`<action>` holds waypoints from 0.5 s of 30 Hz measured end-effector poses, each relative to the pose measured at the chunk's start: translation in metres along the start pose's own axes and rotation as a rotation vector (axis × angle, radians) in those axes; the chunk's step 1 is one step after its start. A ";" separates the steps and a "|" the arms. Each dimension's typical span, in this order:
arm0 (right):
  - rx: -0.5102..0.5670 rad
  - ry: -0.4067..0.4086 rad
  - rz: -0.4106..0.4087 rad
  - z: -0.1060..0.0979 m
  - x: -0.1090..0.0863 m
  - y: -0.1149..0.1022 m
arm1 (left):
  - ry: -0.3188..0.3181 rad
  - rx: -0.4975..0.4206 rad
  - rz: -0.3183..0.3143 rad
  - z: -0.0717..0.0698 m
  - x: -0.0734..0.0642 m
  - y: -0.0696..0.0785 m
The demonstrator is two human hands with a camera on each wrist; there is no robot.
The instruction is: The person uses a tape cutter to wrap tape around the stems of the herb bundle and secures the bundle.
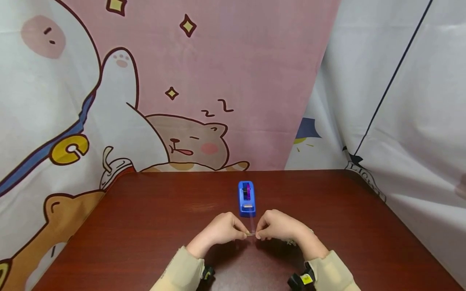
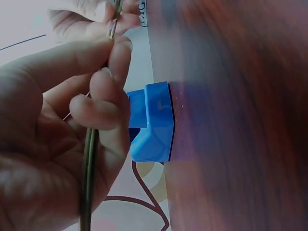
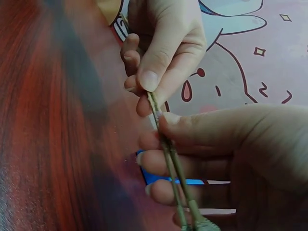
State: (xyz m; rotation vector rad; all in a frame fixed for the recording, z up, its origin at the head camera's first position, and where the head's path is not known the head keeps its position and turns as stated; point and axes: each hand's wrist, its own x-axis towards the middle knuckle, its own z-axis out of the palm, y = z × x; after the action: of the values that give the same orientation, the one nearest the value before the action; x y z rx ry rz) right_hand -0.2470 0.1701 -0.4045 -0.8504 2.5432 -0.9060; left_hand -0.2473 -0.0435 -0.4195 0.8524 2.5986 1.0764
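Observation:
My left hand [image 1: 225, 229] and right hand [image 1: 279, 226] meet at the middle of the table, fingertips a small gap apart. Both pinch thin greenish-brown stems [image 3: 180, 178] between thumb and fingers. In the right wrist view two stems run side by side under the right thumb and end in grey-green tips [image 3: 206, 224]. Across the left palm the stem [image 2: 88, 159] continues downward. A strip of clear tape [image 1: 252, 223] stretches from the blue tape dispenser [image 1: 247, 211] to the stems between the hands. The dispenser stands just beyond the fingertips.
The dark red-brown table [image 1: 174, 202] ends at a cartoon-printed curtain [image 1: 262, 81] behind and a white curtain [image 1: 411, 121] on the right. A purple roll [image 1: 248, 190] sits inside the dispenser. Black devices [image 1: 300, 280] are strapped at both wrists.

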 end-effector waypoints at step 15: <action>-0.064 0.036 -0.032 0.002 0.002 0.004 | -0.039 -0.112 -0.095 -0.004 -0.005 0.004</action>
State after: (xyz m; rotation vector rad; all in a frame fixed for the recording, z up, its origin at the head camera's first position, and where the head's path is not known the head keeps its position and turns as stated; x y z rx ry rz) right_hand -0.2498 0.1703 -0.4086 -0.9030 2.6091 -0.8616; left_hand -0.2429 -0.0465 -0.4136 0.7104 2.4933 1.1537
